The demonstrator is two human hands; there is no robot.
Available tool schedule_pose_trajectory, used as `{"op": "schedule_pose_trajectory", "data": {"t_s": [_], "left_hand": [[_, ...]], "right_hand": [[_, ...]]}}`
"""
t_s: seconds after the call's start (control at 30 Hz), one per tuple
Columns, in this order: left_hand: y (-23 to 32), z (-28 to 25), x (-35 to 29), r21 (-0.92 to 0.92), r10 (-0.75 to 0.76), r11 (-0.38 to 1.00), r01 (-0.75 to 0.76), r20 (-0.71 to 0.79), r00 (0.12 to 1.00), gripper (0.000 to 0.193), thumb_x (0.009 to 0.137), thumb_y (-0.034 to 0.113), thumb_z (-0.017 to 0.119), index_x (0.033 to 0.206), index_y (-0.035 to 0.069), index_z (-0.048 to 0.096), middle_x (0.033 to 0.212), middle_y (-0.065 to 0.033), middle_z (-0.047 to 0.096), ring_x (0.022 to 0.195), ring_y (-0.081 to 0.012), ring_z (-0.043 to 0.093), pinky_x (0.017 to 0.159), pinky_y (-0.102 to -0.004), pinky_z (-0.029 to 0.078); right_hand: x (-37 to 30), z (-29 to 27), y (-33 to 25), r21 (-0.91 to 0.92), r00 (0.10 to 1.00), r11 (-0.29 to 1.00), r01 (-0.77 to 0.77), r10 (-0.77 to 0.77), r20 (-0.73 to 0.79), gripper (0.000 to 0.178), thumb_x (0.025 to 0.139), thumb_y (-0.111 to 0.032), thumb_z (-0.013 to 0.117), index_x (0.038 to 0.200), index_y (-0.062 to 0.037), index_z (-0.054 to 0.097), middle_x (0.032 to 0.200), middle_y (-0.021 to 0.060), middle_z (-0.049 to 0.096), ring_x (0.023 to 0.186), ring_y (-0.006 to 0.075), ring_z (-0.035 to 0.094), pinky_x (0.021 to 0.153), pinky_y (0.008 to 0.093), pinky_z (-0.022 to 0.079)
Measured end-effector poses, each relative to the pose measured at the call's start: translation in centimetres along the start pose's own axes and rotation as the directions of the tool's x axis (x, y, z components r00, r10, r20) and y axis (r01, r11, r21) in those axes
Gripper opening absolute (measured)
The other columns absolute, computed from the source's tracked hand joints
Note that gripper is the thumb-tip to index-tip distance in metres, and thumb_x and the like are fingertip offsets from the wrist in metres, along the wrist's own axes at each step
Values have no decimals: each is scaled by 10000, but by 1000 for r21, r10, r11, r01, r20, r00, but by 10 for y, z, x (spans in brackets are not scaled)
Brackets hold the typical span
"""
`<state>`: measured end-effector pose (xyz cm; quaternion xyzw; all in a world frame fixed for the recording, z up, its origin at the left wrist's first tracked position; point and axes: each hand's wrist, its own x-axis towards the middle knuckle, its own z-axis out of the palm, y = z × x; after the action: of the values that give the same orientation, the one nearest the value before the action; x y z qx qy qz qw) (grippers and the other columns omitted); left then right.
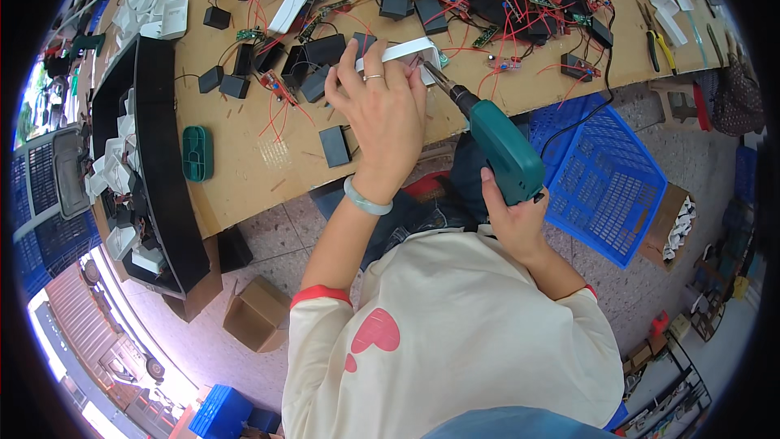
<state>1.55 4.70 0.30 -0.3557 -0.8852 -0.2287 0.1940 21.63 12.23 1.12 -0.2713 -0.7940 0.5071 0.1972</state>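
Observation:
My left hand point(380, 110) is over the front part of the table, fingers bent down onto a white plastic casing point(410, 50) and steadying it. The hand hides part of the casing. My right hand point(517, 219) is wrapped around the handle of a green electric screwdriver point(508, 150). Its metal tip points up and left and reaches the casing's right end, close to my left fingertips. Whether the tip touches a screw is too small to tell. A black rectangular box point(334, 146) with a short lead lies just left of my left wrist.
Red-wired circuit boards point(504, 20) and black boxes pile up at the back. A black bin point(166, 171) of white parts stands left, beside a green divided tray point(197, 154). Yellow-handled pliers point(666, 53) lie right. A blue crate point(609, 183) sits below the table's right edge.

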Motion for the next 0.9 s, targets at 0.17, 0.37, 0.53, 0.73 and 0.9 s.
{"op": "schedule_pose_trajectory", "data": {"t_s": [0.17, 0.37, 0.53, 0.73, 0.9], "left_hand": [[0, 0, 0, 14, -5, 1000, 5, 7, 1000, 142, 862, 195, 734, 851, 73, 664, 1275, -105, 624, 1296, -375, 478, 1056, -533, 296], [-1, 0, 0, 14, -3, 1000, 3, 2, 1000, 134, 862, 192, 733, 852, 77, 665, 1275, -104, 624, 1297, -373, 478, 1056, -530, 295], [-2, 1, -1, -30, 4, 1000, -3, 6, 1000, 137, 868, 179, 719, 847, 57, 661, 1271, -121, 586, 1299, -393, 467, 1075, -599, 276], [-2, 0, 0, -33, 4, 999, -4, 10, 1000, 131, 874, 177, 720, 847, 62, 662, 1270, -119, 592, 1301, -391, 468, 1074, -597, 278], [-3, 1, -1, -31, 7, 999, -7, 3, 1000, 131, 871, 177, 722, 846, 64, 661, 1272, -117, 590, 1300, -390, 469, 1073, -595, 279]], "right_hand": [[0, 0, 1, -23, 1000, 999, 29, -29, 5, 280, 913, -59, 705, 1161, 20, 600, 948, 125, 692, 773, 182, 676, 725, 304, 534], [1, 0, 0, -31, 1000, 999, 22, -21, 21, 280, 914, -60, 703, 1161, 21, 599, 975, 129, 690, 784, 198, 687, 737, 309, 540], [1, -1, -1, -34, 1000, 999, 13, -12, 16, 286, 917, -67, 704, 1165, 21, 592, 967, 131, 694, 769, 190, 686, 720, 306, 541], [0, -2, 1, -36, 1000, 999, 31, -31, 2, 280, 921, -73, 706, 1161, 15, 590, 936, 125, 694, 756, 182, 682, 705, 301, 538], [-2, -3, 2, -40, 1000, 999, 18, -18, 11, 283, 926, -74, 703, 1165, 16, 583, 917, 123, 694, 746, 185, 681, 700, 302, 537]]}}
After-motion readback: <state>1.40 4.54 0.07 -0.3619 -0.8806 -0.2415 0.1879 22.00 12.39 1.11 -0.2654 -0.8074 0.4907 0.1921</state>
